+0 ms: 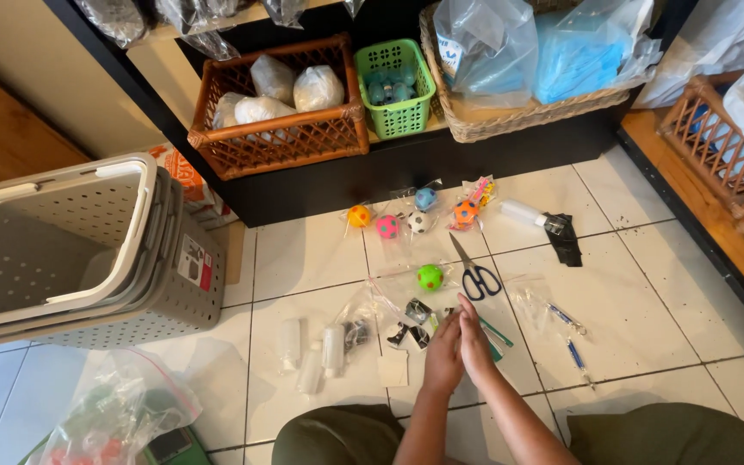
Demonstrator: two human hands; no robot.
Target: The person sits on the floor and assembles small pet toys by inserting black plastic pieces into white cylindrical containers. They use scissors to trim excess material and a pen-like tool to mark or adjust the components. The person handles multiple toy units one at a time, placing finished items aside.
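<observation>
Both hands meet low over the white tiled floor (639,284): the left hand (443,355) and right hand (475,344) are pressed side by side, fingers pointing away from the person. Whether they pinch anything between them cannot be told. Their fingertips reach a clear plastic bag (406,314) lying flat on the tiles, with small black-and-white pieces (411,334) just beside the left hand. Blue-handled scissors (474,274) lie just beyond the fingertips, next to a green ball (430,277). Farther out, a row of small coloured balls (388,226) sits near the dark shelf (346,185). To the left are small white bottles (320,357) and stacked grey baskets (88,258); to the right, a bag with blue pens (566,331).
</observation>
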